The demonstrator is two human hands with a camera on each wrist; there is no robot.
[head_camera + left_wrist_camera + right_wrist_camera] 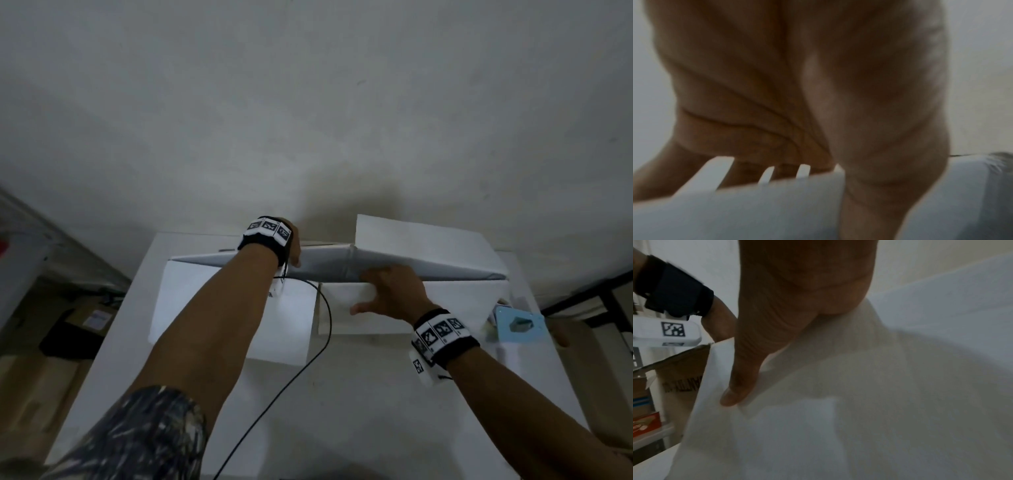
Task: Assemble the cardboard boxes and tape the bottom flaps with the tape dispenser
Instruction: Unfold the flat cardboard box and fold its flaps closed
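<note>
While both hands work it, the white cardboard box (342,270) sits partly unfolded toward the far edge of the white surface (342,394), flaps spread near and far. Left hand (293,251) reaches over the box's upper edge at centre-left; in the left wrist view the fingers (748,172) curl over the far side of the panel with the thumb (869,203) on the near side, so this grip is grasping the box wall. Right hand (394,293) lies on the near right flap, fingers hooked at the fold line and thumb spread flat on the flap; right wrist view shows the thumb (740,386) pressed on white card, so this grip is also grasping the box. Light blue tape dispenser (517,323) lies at the right edge of the surface, just beside the box's right end. Black cable (308,363) trails across the near surface. Brown cardboard boxes (51,370) stand on the floor, left.
</note>
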